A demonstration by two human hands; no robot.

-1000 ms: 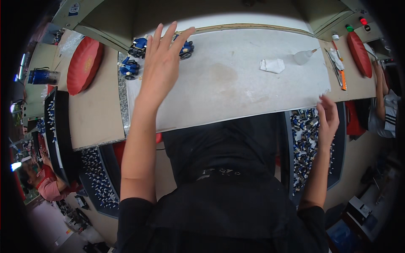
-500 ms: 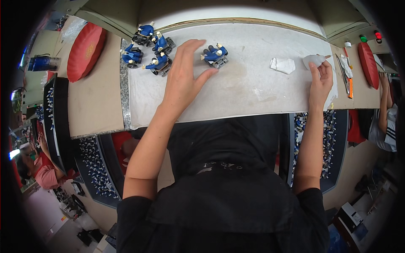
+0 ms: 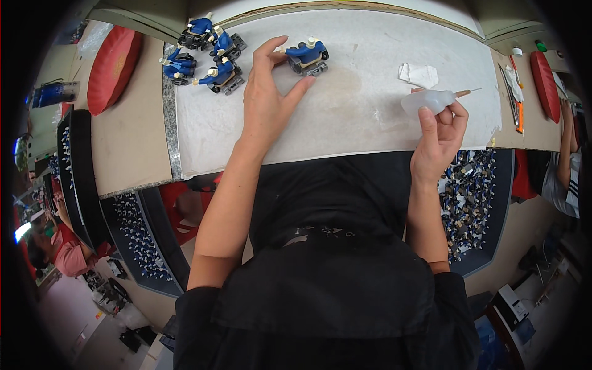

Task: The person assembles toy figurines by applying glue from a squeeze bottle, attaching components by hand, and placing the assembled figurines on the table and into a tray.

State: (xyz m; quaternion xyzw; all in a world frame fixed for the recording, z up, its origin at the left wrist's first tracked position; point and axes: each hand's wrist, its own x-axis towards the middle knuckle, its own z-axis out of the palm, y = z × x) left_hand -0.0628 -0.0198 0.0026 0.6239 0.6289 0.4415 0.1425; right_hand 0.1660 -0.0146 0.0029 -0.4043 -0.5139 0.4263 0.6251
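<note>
Seen from above, a person in a black top is leaning over a pale grey table (image 3: 345, 132). Nearest, at centre right of the frame, the right hand (image 3: 439, 137) is now gripping a small clear squeeze bottle (image 3: 430, 100), fingers curled closed around it, its thin nozzle pointing right; a moment ago this hand was only reaching for it. Further up, at upper centre, the left hand (image 3: 266, 102) is resting on the table, thumb and forefinger spread and closing loosely on a blue toy figure on wheels (image 3: 306, 57), pulled away from the rest. It seems one piece is being readied for the bottle. At upper left, a cluster of blue toy figures (image 3: 205, 57) is waiting. A crumpled white scrap (image 3: 419, 74) is lying at upper right.
</note>
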